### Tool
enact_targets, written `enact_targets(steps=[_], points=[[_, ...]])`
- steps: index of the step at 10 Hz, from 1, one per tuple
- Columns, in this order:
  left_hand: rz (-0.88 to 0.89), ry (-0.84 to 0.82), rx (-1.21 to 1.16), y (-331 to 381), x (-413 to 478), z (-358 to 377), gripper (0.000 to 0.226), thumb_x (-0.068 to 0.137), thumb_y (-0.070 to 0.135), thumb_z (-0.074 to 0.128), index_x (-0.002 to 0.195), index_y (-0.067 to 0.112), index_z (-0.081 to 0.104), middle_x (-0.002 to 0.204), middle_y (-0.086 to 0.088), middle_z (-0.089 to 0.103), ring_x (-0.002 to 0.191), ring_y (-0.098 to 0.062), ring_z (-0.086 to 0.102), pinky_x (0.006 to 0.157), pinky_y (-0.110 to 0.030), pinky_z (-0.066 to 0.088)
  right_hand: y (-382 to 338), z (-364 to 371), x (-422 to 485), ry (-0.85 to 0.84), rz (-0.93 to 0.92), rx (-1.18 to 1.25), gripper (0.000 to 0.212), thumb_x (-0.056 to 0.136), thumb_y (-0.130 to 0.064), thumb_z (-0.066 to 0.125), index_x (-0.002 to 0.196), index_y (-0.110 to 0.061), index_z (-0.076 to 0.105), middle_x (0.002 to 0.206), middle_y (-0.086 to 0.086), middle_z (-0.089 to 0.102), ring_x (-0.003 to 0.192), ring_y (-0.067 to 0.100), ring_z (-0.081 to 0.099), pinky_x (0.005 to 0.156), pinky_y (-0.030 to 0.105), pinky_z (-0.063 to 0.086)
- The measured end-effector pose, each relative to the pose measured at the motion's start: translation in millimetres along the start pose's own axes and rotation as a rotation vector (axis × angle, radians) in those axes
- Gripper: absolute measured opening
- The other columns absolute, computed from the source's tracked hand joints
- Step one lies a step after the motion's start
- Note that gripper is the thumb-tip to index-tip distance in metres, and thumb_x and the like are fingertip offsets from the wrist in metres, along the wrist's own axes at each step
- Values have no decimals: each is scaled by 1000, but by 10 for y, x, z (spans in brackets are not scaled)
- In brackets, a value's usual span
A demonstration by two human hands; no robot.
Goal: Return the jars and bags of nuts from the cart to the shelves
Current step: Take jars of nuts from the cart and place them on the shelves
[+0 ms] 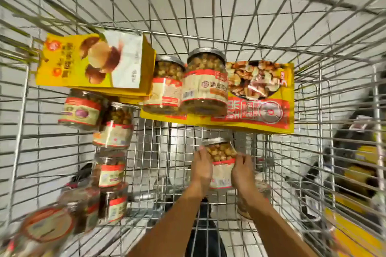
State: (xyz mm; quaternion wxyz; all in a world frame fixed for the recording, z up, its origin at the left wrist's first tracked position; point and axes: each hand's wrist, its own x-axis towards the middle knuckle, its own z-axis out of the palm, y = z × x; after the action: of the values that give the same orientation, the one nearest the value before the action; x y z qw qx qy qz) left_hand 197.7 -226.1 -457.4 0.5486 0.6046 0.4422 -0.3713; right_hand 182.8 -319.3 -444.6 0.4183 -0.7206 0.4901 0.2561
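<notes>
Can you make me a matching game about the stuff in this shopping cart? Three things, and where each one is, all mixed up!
Things:
1. chestnut bag
2. mixed-nut bag
3. middle jar

Places:
A. gripped between the left hand and the right hand
B. lying under two jars
C. at the far left of the cart

Pairs: 1-C, 2-B, 3-A
</notes>
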Motion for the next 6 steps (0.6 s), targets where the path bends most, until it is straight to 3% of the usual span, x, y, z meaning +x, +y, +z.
enact_targets(steps=[1, 2, 3, 4, 5, 6], points=[[-4, 74, 20, 58, -214, -210, 51, 102, 37, 24, 133, 2, 43, 136, -22, 48, 125, -36, 46, 105, -48, 39, -11, 160, -206, -25, -5, 121, 29, 100, -22, 35, 110, -3, 55, 110, 24, 60, 89, 34, 60, 75, 41, 51], [-15, 68, -128, 90, -404, -608, 55, 101, 43, 26, 124, 0, 51, 120, -26, 59, 110, -40, 58, 96, -52, 46, -126, 272, -497, -81, -74, 74, 30, 98, -19, 36, 100, -5, 62, 105, 23, 62, 89, 39, 63, 78, 55, 52], [-21, 69, -166, 178, -614, -912, 56, 98, 50, 29, 118, 8, 60, 115, -18, 64, 107, -33, 61, 98, -44, 47, -334, 267, -698, -108, -70, 133, 31, 99, -21, 36, 100, -6, 63, 101, 22, 65, 88, 36, 63, 80, 53, 52], [90, 83, -58, 366, -878, -1220, 50, 101, 44, 25, 130, 15, 53, 132, -5, 54, 123, -23, 50, 108, -32, 34, -655, 261, -1043, -289, -7, 157, 32, 101, -29, 35, 95, -12, 62, 89, 11, 65, 69, 23, 60, 73, 38, 53], [163, 37, -52, 451, -1099, -1390, 53, 101, 45, 22, 135, 13, 47, 139, -6, 49, 129, -23, 46, 111, -37, 33, -804, 260, -1265, -456, 84, 299, 44, 100, -41, 31, 93, -14, 64, 71, 8, 71, 54, 20, 65, 54, 27, 55], [251, 32, -67, 539, -1342, -1562, 55, 99, 48, 27, 136, 10, 45, 141, -10, 47, 131, -26, 43, 108, -35, 35, -879, 263, -1435, -552, 162, 540, 69, 95, -58, 22, 74, -13, 71, 59, 4, 71, 48, 19, 67, 39, 25, 52]])
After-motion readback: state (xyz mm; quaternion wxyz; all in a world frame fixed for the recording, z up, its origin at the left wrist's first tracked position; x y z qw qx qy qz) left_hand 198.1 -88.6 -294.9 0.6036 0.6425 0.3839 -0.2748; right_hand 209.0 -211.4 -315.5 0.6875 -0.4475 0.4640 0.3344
